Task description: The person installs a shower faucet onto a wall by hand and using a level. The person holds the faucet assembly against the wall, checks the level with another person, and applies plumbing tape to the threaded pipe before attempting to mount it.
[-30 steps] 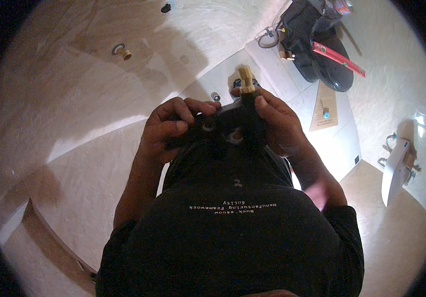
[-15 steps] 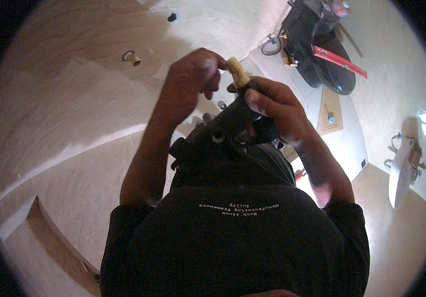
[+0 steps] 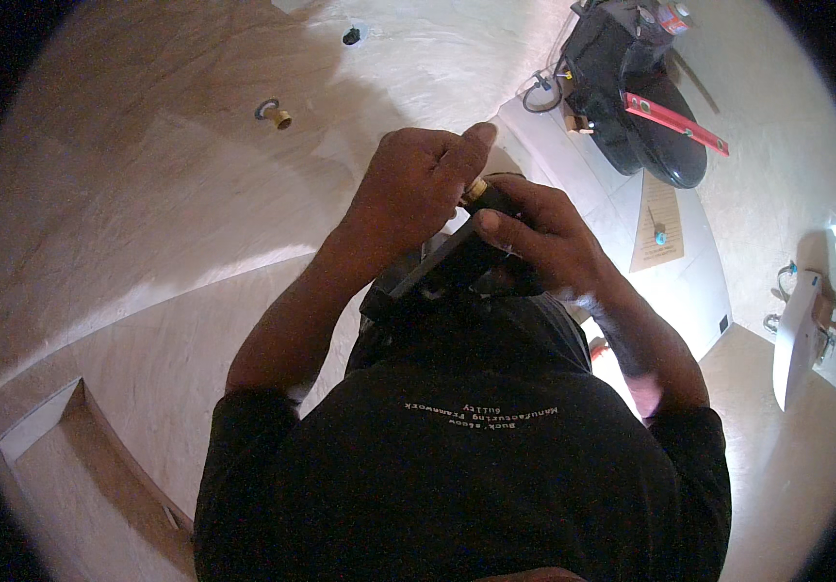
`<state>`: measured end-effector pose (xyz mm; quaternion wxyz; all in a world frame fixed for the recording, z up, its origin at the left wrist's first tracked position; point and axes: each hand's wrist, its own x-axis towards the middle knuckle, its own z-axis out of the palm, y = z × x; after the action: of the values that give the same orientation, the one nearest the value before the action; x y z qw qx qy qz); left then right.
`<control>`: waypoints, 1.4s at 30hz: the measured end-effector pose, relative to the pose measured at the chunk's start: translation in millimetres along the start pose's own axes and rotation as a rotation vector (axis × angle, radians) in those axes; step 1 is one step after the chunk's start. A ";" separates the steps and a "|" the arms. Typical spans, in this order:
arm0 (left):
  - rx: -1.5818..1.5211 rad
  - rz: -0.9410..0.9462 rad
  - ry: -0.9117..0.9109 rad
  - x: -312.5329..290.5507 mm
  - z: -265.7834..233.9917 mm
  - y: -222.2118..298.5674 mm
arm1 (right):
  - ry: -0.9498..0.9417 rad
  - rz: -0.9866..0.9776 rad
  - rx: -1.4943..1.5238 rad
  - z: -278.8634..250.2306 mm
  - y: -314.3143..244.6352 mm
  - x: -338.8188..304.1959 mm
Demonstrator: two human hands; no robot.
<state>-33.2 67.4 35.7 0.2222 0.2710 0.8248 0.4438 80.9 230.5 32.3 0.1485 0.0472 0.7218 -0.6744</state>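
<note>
My right hand (image 3: 549, 233) grips a black, bar-shaped fixture (image 3: 452, 260), thumb along its upper side, in front of my body. A brass fitting (image 3: 477, 190) sticks out of the fixture's upper end. Curled round this fitting is my left hand (image 3: 413, 182), with its thumb pointing up and its fingers hiding most of the brass. The fixture slants from lower left to upper right; its lower parts are dark and hard to make out.
From the plastered wall protrudes a brass pipe stub (image 3: 282, 119), with a small black outlet (image 3: 351, 37) farther off. A red spirit level (image 3: 680, 124) lies across a glossy black toilet (image 3: 675, 160). A brown paper sheet (image 3: 653, 254) is on the floor; a white basin (image 3: 798, 339) is at right.
My left hand has moved right and closed round the brass fitting, which stood exposed before. The view has shifted slightly.
</note>
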 end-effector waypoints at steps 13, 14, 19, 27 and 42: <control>-0.111 0.246 -0.012 1.9 8.0 -17.2 | -0.033 0.020 0.108 3.4 6.3 -2.6; -0.113 0.246 -0.016 3.2 8.6 -20.2 | -0.044 0.036 0.117 3.1 7.0 -2.6; -0.013 0.445 -0.014 13.1 8.0 -29.9 | -0.019 -0.009 0.120 5.1 10.3 -1.2; 0.188 0.293 -0.066 17.5 1.8 -12.8 | 0.084 0.030 -0.008 7.6 2.7 -0.2; -0.067 0.249 -0.096 23.2 10.4 -20.9 | -0.029 0.047 0.025 4.2 12.8 8.6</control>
<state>-49.6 79.0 9.7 0.2134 0.3848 0.7578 0.4818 76.8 226.2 17.4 0.1742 0.0562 0.7099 -0.6801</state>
